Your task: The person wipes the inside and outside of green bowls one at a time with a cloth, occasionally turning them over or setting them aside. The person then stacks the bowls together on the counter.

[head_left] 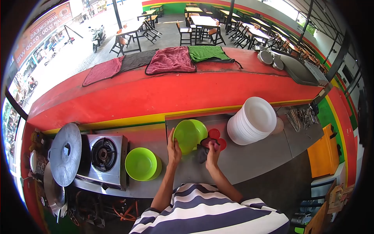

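Observation:
A lime-green bowl (187, 136) is tilted up over the grey counter, its inside turned partly towards me. My left hand (174, 148) grips its left side, fingers along the outer wall. Bunched in my right hand (212, 153) is a dark cloth (202, 153) with a pinkish part, close to the bowl's right side. Just behind that hand are several red round cups or dishes (222, 144), partly covered by the hand and cloth. Another green bowl (143, 163), apparently a stack, stands on the counter left of my left hand.
A tall stack of white plates (252, 121) stands to the right, with loose cutlery (300, 118) beyond it. On the left are a gas stove (103, 155) and a large metal lid (66, 155). Cloths (171, 60) lie along the red ledge (156, 93), near metal pans (265, 57).

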`<state>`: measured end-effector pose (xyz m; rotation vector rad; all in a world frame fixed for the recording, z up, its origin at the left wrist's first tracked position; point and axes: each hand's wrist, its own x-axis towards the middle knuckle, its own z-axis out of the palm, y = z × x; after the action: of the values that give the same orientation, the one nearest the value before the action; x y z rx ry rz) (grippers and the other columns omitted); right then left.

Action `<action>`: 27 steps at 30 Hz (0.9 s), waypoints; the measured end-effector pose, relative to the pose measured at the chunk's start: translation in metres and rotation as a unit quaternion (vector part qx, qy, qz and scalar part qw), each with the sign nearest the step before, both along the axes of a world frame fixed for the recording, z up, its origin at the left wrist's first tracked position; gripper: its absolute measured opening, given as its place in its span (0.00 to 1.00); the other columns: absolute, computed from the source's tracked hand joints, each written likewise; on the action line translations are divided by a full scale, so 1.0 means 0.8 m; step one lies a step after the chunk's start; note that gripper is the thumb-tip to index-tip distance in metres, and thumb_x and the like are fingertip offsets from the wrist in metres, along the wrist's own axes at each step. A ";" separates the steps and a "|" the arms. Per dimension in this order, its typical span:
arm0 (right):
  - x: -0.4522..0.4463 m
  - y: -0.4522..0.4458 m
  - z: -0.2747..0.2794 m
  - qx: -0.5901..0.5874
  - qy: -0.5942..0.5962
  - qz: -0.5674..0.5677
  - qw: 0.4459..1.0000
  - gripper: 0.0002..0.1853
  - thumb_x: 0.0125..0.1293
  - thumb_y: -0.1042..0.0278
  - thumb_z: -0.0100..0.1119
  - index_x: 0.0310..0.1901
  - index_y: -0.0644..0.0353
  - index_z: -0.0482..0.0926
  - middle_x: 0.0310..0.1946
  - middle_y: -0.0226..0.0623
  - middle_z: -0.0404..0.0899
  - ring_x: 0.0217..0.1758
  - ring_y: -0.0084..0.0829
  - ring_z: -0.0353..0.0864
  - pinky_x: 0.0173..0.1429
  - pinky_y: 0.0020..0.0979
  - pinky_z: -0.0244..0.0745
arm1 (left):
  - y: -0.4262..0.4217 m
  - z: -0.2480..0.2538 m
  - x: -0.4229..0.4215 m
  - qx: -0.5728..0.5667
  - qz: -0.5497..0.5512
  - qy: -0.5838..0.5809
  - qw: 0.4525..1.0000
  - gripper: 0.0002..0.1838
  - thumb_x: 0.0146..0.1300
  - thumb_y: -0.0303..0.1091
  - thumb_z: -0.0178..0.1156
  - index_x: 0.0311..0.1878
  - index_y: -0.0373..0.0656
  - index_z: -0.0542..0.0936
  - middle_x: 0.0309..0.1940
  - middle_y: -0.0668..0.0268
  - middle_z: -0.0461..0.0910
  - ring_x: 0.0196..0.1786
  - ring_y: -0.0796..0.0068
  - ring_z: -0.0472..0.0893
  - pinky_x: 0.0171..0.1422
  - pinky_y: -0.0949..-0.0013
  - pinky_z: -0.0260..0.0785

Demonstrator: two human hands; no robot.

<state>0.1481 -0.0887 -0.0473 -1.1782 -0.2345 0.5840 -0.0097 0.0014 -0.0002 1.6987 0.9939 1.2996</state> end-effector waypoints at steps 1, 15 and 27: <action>0.002 0.002 0.014 0.036 0.005 -0.008 0.999 0.16 0.71 0.68 0.61 0.58 0.59 0.76 0.49 0.30 0.80 0.51 0.26 0.78 0.59 0.29 0.72 | -0.003 0.006 -0.006 0.007 0.004 -0.002 1.000 0.25 0.79 0.31 0.45 0.76 0.40 0.64 0.70 0.49 0.71 0.72 0.53 0.71 0.76 0.59 0.61; -0.059 -0.029 0.122 -0.118 -0.653 0.309 0.681 0.46 0.53 0.76 0.63 0.77 0.63 0.58 0.78 0.55 0.56 0.82 0.56 0.53 0.81 0.48 0.56 | -0.062 0.092 -0.036 -0.105 0.010 -0.156 0.982 0.24 0.61 0.24 0.53 0.61 0.28 0.80 0.52 0.53 0.85 0.55 0.66 0.83 0.63 0.69 0.72; -0.117 -0.050 0.147 0.128 -0.134 0.332 0.925 0.36 0.62 0.87 0.56 0.74 0.59 0.67 0.60 0.37 0.76 0.60 0.24 0.76 0.65 0.28 0.70 | -0.106 0.126 -0.032 -0.171 0.041 -0.180 0.968 0.20 0.71 0.35 0.58 0.59 0.31 0.83 0.47 0.62 0.87 0.50 0.75 0.80 0.60 0.72 0.70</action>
<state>0.0545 -0.1286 0.0702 -0.9055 -0.9429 0.9468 -0.0350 -0.0833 0.1003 1.1255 1.0070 1.3398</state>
